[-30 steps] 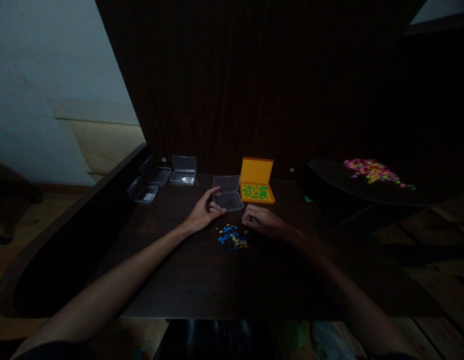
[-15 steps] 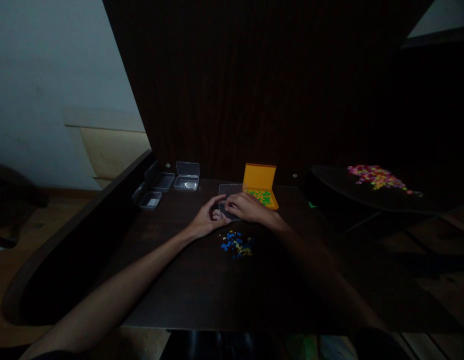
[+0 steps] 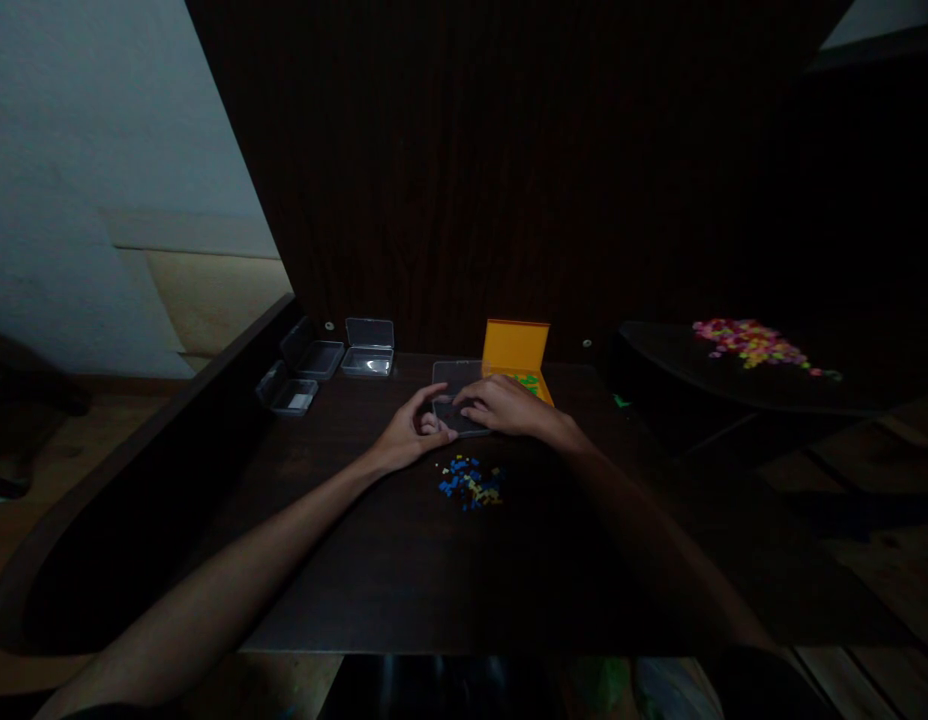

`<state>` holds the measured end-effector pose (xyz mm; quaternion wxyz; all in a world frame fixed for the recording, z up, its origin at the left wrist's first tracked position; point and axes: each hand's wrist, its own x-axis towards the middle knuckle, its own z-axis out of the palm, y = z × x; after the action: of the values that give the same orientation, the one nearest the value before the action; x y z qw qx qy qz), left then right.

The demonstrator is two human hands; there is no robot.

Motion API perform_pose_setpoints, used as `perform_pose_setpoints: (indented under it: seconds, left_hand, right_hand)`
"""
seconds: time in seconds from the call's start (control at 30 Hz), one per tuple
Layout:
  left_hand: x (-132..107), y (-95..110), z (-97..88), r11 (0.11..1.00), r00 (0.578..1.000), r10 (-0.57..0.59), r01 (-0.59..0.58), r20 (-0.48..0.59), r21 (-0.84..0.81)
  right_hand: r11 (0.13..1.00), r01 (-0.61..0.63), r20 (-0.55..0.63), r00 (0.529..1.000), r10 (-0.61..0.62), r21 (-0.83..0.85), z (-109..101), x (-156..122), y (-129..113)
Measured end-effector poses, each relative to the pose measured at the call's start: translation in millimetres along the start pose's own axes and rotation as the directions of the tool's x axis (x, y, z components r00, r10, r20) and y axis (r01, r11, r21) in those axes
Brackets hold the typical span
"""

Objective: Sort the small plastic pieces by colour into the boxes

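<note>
Small blue and yellow plastic pieces (image 3: 468, 484) lie loose on a dark wooden bench (image 3: 359, 590), nearest the wearer. Just beyond, an open clear plastic box (image 3: 456, 376) sits between two bare hands: the left hand (image 3: 414, 430), thumb and forefinger spread, at its left end; the right hand (image 3: 498, 405), fingers curled, over its right side. In the gloom, neither's grip can be told. Farther back stands an open orange box (image 3: 515, 345) with green pieces (image 3: 530, 382).

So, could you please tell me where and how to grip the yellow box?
The yellow box is probably best gripped by its base's right wall, from the right: its lid stands raised at the back, green pieces lie in the base, and the right hand hides the front left.
</note>
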<state>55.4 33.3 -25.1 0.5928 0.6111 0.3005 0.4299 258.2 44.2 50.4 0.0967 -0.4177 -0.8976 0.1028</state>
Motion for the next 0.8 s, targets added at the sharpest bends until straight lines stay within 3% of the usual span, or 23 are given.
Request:
perform_pose_setpoints:
  seconds: [0.17,0.33,0.5,0.8]
  left_hand:
    - [0.7,-1.0,-0.3,1.0,1.0,0.0,0.0,-0.021,0.008]
    - [0.9,1.3,0.2,1.0,0.998,-0.001,0.001,-0.055,0.003]
    - [0.2,4.4,-0.2,1.0,0.998,-0.003,0.005,-0.066,0.024]
    - [1.9,-1.1,-1.9,1.0,0.999,-0.007,0.007,-0.042,0.016]
  right_hand:
    - [0.996,0.024,0.079,0.996,-0.031,0.082,-16.5,-15.9,-7.3]
    - [0.994,0.084,0.244,0.965,-0.1,0.075,-3.1,-23.0,-10.6]
    - [0.996,0.087,0.219,0.971,-0.092,0.03,12.3,-21.6,-11.7]
    - [0.994,0.106,0.232,0.966,-0.111,0.034,13.4,-20.2,-12.5]
